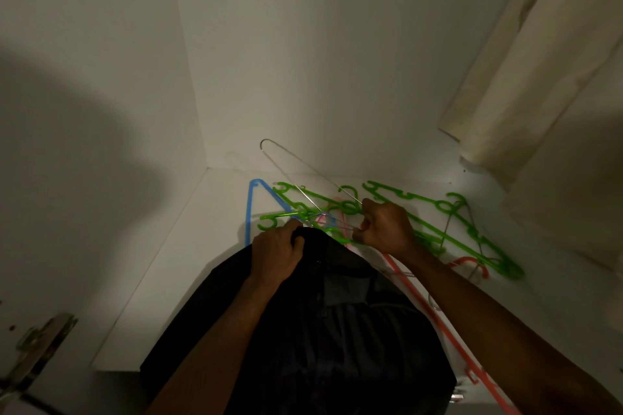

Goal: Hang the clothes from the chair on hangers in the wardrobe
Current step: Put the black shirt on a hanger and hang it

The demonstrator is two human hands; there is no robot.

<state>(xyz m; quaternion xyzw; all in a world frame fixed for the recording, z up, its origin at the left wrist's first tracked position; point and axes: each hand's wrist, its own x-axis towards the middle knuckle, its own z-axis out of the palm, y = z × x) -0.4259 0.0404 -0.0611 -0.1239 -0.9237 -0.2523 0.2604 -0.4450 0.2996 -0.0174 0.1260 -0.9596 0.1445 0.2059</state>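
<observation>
On the near wardrobe shelf (161,266), the left hand (276,251) grips the soft, light black shirt (323,330) by its collar, while the right hand (384,229) pinches the stiff, springy wire hanger (290,175).

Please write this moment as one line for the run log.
step: fitting hanger | left hand: grips dark shirt collar | right hand: holds thin metal wire hanger | green plastic hangers: lying on white shelf

Wire hanger (296,175): thin bare metal, shiny. Green hangers (435,232), blue hanger (248,209), red hanger (438,310): smooth glossy plastic. Shirt (323,330): dark matt cloth. Shelf (161,266): smooth white laminate.
</observation>
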